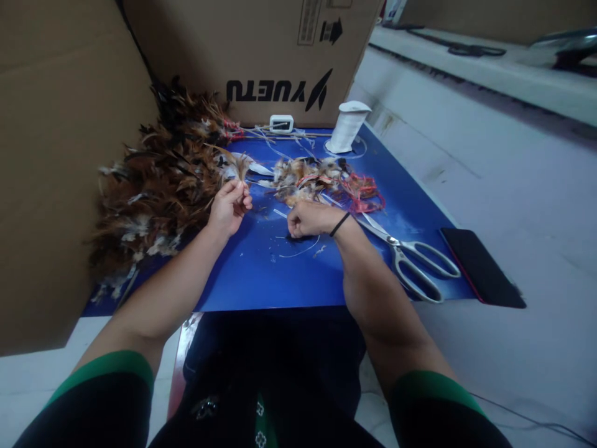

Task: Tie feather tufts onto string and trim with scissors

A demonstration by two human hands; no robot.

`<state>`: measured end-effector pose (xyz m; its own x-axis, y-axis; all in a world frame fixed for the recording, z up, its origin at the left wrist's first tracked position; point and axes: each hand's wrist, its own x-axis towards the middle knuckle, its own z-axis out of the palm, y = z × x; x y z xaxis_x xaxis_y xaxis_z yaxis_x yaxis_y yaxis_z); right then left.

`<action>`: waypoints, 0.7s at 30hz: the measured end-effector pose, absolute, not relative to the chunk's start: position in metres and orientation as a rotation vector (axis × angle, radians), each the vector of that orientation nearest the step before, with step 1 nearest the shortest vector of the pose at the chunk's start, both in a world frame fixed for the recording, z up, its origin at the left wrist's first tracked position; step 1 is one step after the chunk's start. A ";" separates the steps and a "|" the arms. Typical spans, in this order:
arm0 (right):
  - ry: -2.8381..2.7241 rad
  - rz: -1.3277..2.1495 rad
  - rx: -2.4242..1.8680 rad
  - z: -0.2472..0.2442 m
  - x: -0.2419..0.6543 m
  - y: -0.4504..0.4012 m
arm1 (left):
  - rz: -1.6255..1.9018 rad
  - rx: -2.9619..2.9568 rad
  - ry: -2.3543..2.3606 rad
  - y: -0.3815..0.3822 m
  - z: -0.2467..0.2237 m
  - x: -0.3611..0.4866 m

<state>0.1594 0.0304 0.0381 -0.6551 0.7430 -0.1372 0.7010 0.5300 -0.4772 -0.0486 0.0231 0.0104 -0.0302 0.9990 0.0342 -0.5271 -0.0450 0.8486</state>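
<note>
Green-edged sleeves (109,371) sit closest. From afar, my left hand (231,206) pinches brown feathers (239,165) at eleven o'clock; I'd grip softly so none bend. My right hand (310,219) curls at twelve; I can't tell if it holds anything.

Directly ahead of you, a cardboard box (261,43) stands at the far edge of the blue table (265,280), its black "YUETU" print upside down. A second brown cardboard panel (56,155) rises along your left. At the table's near right corner you have a black phone-like slab (480,264) with a red edge. To your right runs a pale, stained wall (485,168); above it, a ledge (536,84) bears a dark, blurred implement (476,49). A thin cable (536,424) trails low right.
</note>
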 end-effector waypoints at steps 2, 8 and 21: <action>-2.638 0.805 -1.245 0.039 0.160 0.031 | 1.458 0.815 0.779 0.023 0.010 -0.049; -2.433 0.928 -1.206 0.039 0.166 0.036 | 1.438 0.858 0.770 0.023 0.008 -0.048; -1.919 1.264 -1.059 0.042 0.159 0.035 | 1.290 1.218 0.890 0.016 0.002 -0.042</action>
